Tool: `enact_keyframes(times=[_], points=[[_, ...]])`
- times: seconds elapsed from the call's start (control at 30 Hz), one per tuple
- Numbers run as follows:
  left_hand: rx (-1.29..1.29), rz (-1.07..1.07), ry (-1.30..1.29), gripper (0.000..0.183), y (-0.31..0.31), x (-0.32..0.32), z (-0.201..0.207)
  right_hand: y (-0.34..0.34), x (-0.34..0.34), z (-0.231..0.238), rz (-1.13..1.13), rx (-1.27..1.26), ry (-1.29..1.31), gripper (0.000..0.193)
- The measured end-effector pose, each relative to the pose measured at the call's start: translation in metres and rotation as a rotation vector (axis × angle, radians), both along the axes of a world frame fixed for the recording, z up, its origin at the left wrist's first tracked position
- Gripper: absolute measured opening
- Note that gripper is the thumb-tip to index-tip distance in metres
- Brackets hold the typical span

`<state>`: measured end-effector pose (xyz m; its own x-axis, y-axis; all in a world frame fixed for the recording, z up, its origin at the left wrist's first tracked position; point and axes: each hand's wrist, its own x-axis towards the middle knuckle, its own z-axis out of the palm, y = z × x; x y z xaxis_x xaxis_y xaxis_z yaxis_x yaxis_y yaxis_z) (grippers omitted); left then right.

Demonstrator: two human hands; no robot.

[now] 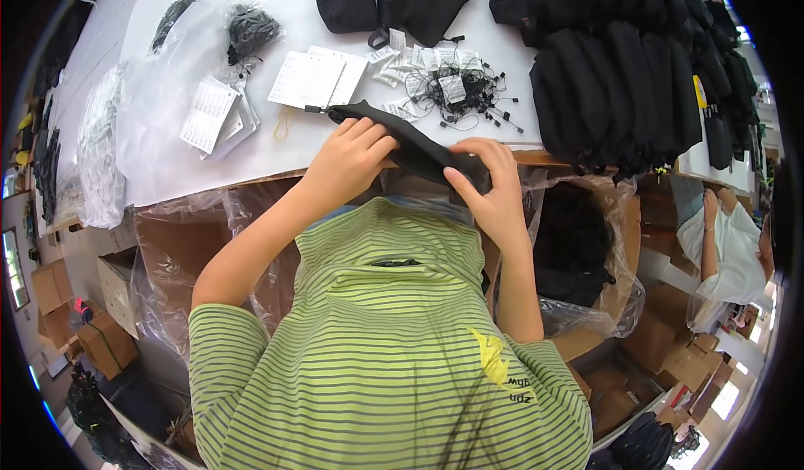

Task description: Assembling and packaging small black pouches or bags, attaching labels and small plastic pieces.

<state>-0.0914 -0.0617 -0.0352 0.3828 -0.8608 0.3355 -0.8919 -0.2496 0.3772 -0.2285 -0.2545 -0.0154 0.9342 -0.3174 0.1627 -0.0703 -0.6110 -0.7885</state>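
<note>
Both hands (347,156) (494,187) on black pouch (410,142)

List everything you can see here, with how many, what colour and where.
Black pouch: one, black, held at the table edge.
Stacked pouches: many, black, table right.
Loose pouches: about three, black, table top centre.
Hang tags with strings: a heap, white and black, table centre.
Paper sheets: several, white, table centre-left.
Plastic bags: several, clear, table left.
Lined box: one, brown, below the table, right.
Left hand: on the pouch.
Right hand: on the pouch.
</note>
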Motion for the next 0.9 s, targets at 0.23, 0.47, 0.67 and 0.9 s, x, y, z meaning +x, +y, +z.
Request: enact_keyframes(times=[0.23, 0.47, 0.67, 0.9], points=[[-0.066, -0.039, -0.079, 0.023, 0.005, 0.001, -0.006, 0.029, 0.026, 0.003, 0.147, -0.419, -0.161, 0.019], [-0.228, -0.034, -0.137, 0.022, 0.013, 0.000, -0.022, 0.026, 0.050, -0.002, 0.263, -0.579, -0.019, 0.012], [-0.193, 0.022, -0.091, 0.024, 0.015, -0.004, -0.025, 0.023, 0.051, -0.012, 0.225, -0.514, -0.113, 0.011], [-0.244, 0.088, -0.053, 0.023, 0.009, -0.007, -0.019, 0.021, 0.045, -0.008, 0.285, -0.437, -0.142, 0.009]])
